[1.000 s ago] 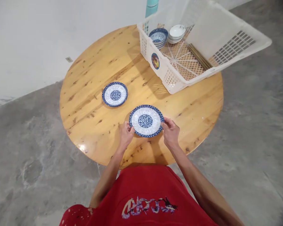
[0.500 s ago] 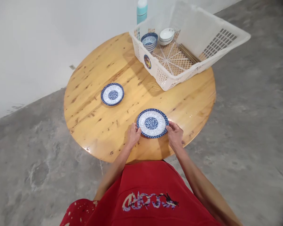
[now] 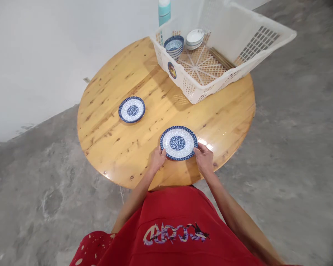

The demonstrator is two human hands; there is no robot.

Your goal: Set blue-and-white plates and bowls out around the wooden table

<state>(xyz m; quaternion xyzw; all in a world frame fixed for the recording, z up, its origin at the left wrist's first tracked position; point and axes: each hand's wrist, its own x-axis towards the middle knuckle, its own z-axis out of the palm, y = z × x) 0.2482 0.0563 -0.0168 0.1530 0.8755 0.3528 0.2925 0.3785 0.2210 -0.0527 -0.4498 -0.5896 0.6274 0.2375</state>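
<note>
Bright, even light; a white glare spot shines on the counter (image 3: 144, 85) near its front edge. Soft shadows. Wide-angle stretching and slight blur toward the corners.

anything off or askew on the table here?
One thing: the basket sits at the table's far edge and its right corner hangs out past the rim. It holds two bowl stacks and chopsticks. Both plates lie flat and whole; the left hand and right hand grip the near plate.
</note>
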